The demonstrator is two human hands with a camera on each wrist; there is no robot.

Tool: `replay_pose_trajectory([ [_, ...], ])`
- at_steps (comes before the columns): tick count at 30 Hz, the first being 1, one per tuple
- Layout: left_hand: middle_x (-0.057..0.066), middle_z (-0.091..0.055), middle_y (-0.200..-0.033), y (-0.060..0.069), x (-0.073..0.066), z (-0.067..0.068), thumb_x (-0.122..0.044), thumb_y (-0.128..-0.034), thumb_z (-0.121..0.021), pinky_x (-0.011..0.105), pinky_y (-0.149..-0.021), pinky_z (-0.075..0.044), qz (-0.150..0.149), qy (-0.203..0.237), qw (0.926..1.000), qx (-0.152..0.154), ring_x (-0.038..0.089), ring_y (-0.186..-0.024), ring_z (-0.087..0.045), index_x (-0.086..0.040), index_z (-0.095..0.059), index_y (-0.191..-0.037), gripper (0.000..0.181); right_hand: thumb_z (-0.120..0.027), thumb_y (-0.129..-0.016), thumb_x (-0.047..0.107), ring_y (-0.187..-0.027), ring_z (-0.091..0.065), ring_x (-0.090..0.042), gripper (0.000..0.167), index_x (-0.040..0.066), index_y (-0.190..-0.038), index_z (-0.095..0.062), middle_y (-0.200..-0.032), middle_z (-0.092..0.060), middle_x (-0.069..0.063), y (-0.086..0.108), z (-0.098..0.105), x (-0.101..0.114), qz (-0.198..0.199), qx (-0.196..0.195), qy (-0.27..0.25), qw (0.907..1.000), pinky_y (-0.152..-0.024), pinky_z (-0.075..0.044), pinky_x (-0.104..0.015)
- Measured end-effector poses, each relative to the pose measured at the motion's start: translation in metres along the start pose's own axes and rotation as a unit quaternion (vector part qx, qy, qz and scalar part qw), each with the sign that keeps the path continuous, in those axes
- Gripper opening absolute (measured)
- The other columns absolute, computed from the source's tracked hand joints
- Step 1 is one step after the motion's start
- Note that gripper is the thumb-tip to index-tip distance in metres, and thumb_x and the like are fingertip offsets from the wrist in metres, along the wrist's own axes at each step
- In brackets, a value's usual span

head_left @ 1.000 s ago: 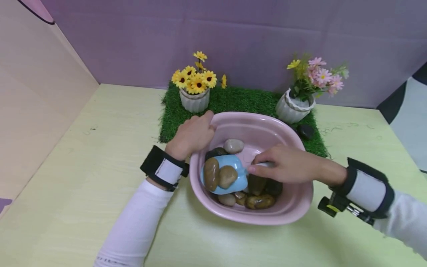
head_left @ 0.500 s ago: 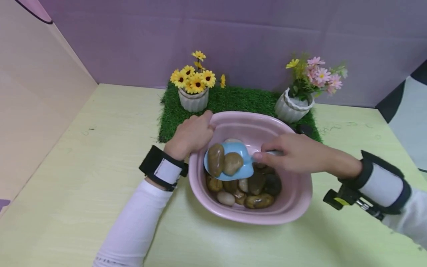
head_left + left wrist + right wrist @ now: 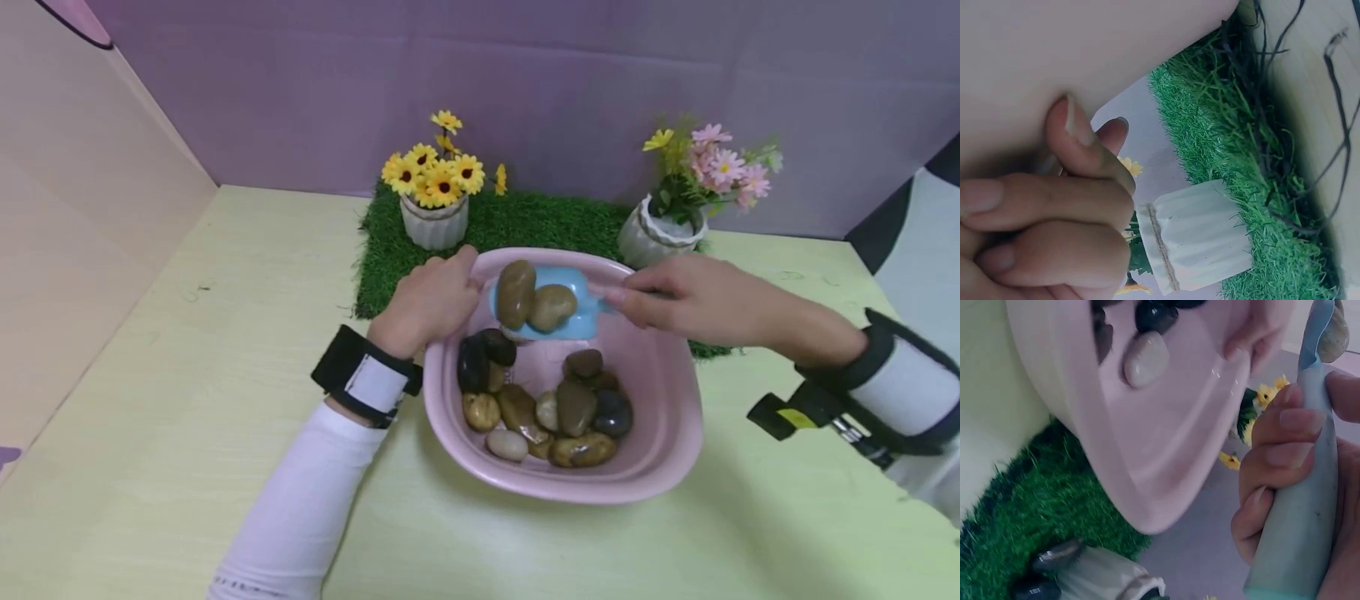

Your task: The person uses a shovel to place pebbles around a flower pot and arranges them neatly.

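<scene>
My right hand [image 3: 705,298] grips the handle of a light blue toy shovel [image 3: 587,287]. Two smooth brown stones, one long [image 3: 516,294] and one rounder [image 3: 552,307], lie on its blade, held above the far part of a pink basin [image 3: 570,490]. In the right wrist view, fingers [image 3: 1291,456] wrap round the pale handle [image 3: 1294,537]. At the basin's left rim my left hand [image 3: 429,307] holds on with curled fingers, seen close in the left wrist view. Wet stones of several colours, among them a dark brown one [image 3: 576,408], lie on the basin floor.
A strip of artificial grass [image 3: 547,218] lies behind and partly under the basin. On it stand a white pot with yellow flowers [image 3: 435,223] and another with pink flowers [image 3: 652,237]. Dark stones [image 3: 1060,555] lie by the right pot. A purple cloth [image 3: 525,108] hangs behind.
The shovel, with both brown stones on its blade, has risen out of the stone pile and moved away from me and rightward. My left hand has stayed on the rim.
</scene>
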State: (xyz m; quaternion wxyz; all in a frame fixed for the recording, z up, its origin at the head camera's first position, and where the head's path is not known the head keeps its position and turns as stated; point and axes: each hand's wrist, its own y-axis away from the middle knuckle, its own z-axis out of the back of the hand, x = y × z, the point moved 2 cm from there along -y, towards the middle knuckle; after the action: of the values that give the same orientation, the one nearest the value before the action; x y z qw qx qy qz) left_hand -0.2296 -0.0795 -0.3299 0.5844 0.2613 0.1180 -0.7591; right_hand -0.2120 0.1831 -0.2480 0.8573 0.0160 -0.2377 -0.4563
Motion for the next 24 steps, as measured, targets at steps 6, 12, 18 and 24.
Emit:
replay_pose_trajectory([
  [6, 0.01, -0.062, -0.091, 0.0, 0.0, 0.0, -0.029, -0.1052, -0.034, 0.035, -0.059, -0.052, 0.002, -0.002, 1.0, 0.003, 0.024, -0.073, -0.064, -0.012, -0.046, -0.134, 0.036, -0.043, -0.105, 0.042, -0.059, -0.048, -0.011, 0.044, 0.015, -0.075, -0.061, -0.066, -0.053, 0.001, 0.001, 0.011, -0.008, -0.04, -0.02, 0.018, 0.9988, -0.057, -0.041, -0.028],
  [12, 0.01, -0.063, -0.096, 0.0, -0.001, 0.0, -0.03, -0.105, -0.035, 0.034, -0.059, -0.052, 0.009, 0.002, 0.9999, 0.006, 0.023, -0.073, -0.065, -0.012, -0.045, -0.136, 0.037, -0.04, -0.105, 0.045, -0.061, -0.049, -0.013, 0.045, 0.017, -0.081, -0.065, -0.067, -0.052, 0.0, 0.001, 0.017, -0.016, -0.063, -0.02, 0.027, 0.9975, -0.059, -0.039, -0.029],
  [18, 0.009, -0.063, -0.097, 0.0, -0.001, 0.0, -0.03, -0.1052, -0.035, 0.034, -0.06, -0.052, 0.01, 0.0, 0.9999, 0.007, 0.022, -0.073, -0.065, -0.013, -0.045, -0.136, 0.037, -0.037, -0.105, 0.048, -0.053, -0.037, -0.013, 0.052, 0.011, -0.073, -0.056, -0.061, -0.042, 0.0, 0.004, 0.022, -0.026, -0.096, -0.015, 0.014, 0.9951, -0.056, -0.033, -0.029],
  [24, 0.009, -0.063, -0.098, 0.0, -0.001, 0.0, -0.03, -0.1053, -0.035, 0.033, -0.059, -0.053, 0.011, 0.006, 0.9999, 0.01, 0.021, -0.073, -0.066, -0.012, -0.043, -0.139, 0.039, -0.036, -0.106, 0.045, -0.048, -0.031, -0.013, 0.054, 0.009, -0.069, -0.053, -0.057, -0.037, 0.001, 0.007, 0.027, -0.037, -0.097, -0.03, 0.018, 0.9947, -0.052, -0.029, -0.03],
])
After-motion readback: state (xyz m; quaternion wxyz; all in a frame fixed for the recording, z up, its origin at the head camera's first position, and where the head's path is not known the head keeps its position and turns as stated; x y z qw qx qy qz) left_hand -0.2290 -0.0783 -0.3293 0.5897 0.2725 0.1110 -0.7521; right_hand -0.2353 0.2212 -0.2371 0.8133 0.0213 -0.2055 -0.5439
